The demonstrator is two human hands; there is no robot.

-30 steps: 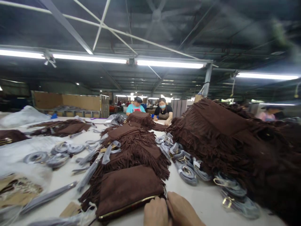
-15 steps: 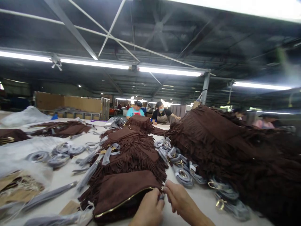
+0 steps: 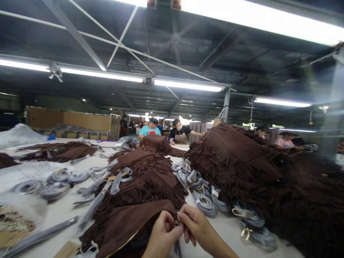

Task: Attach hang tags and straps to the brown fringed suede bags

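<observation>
Brown suede fringed bag (image 3: pixel 129 224), corner pinched between left hand (image 3: pixel 161 234) and right hand (image 3: pixel 196 225) fingers.

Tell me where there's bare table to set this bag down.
Bare table lies between the coiled straps on the left and the middle row of fringed bags. It is crowded on the right, where wrapped straps run along the big bag pile.

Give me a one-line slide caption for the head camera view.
Both hands, left and right, pinch the corner of a brown fringed bag on a table beside wrapped straps.
</observation>
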